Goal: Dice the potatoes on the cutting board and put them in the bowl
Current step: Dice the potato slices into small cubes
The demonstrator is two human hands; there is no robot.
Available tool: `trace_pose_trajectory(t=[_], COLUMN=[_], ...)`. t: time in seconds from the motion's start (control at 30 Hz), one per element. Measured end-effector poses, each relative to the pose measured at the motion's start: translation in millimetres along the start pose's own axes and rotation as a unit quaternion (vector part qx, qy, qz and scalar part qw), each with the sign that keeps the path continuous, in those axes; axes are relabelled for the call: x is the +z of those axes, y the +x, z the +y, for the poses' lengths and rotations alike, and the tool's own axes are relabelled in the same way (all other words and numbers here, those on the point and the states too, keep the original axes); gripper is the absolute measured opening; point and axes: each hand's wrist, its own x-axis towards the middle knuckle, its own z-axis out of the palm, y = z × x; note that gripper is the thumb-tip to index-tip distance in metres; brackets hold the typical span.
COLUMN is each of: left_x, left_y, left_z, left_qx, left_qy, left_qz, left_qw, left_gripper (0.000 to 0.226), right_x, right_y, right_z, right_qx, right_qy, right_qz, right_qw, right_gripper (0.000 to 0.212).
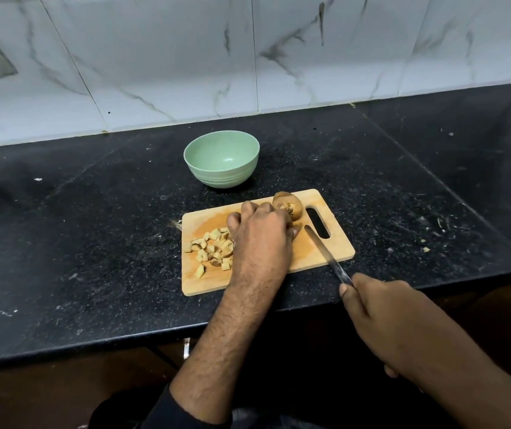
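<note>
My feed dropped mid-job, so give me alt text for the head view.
On a wooden cutting board, the left hand covers a piece of potato while the right hand holds a steel knife, tip on the board. Diced potato cubes lie at the board's left, a whole brown potato behind, and the pale green bowl beyond is empty.

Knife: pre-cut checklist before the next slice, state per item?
1. Right hand grips knife handle: ok.
2. Blade tip resting on cutting board, clear of the handle slot: ok.
3. Left hand fingers curled over the potato piece being cut: cannot tell, piece hidden.
4. Whole potato on the board, beside the left hand: ok.
5. Diced pieces piled left, out of the blade's path: ok.
6. Bowl upright, empty, behind the board: ok.
</note>
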Motion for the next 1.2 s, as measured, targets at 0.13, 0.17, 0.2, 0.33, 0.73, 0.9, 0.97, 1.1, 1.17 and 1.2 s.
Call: trace_pose_trajectory(t=[0.13, 0.17, 0.2, 0.33, 0.73, 0.9, 0.97, 1.1, 1.17, 1.2], left_x=[-5, -6, -7, -9, -10, -17, -19, -13, -9, -8], left_y=[-10, -13, -16, -24, -25, -21, -18, -20, -21, -21], left_z=[-2, -3, -3, -7, 1, -13, -17, -12, -9, -8], left_qx=[0.033, 0.043, 0.051, 0.075, 0.020, -0.020, -0.027, -0.023, -0.025, -0.027], left_qy=[-0.003, 0.003, 0.004, -0.005, -0.086, -0.053, -0.049, -0.052, -0.053, -0.050], left_qz=[0.032, 0.031, 0.023, -0.018, -0.036, -0.018, -0.031, -0.039, -0.034, -0.033], left_qw=[0.999, 0.999, 0.998, 0.997, 0.995, 0.998, 0.998, 0.998, 0.998, 0.998], left_gripper=[0.012, 0.013, 0.014, 0.017, 0.019, 0.027, 0.030, 0.025, 0.023, 0.023], right_x=[-1, -2, -2, -3, 9, 10, 10, 8, 7, 6], right_y=[-2, -3, -4, -8, -17, -11, -10, -10, -9, -8], right_z=[1, 1, 1, 1, -10, -12, -12, -14, -15, -15], right_qx=[-0.003, -0.005, -0.006, -0.008, -0.010, -0.022, -0.024, -0.029, -0.036, -0.041], right_qy=[0.005, 0.008, 0.011, 0.013, 0.028, 0.023, 0.021, 0.026, 0.024, 0.020], right_qz=[0.005, 0.004, 0.002, 0.000, -0.014, 0.004, 0.003, 0.010, 0.022, 0.027], right_qw=[1.000, 1.000, 1.000, 1.000, 0.999, 0.999, 0.999, 0.999, 0.999, 0.999], right_gripper=[0.037, 0.037, 0.037, 0.036, 0.033, 0.034, 0.034, 0.034, 0.034, 0.034])
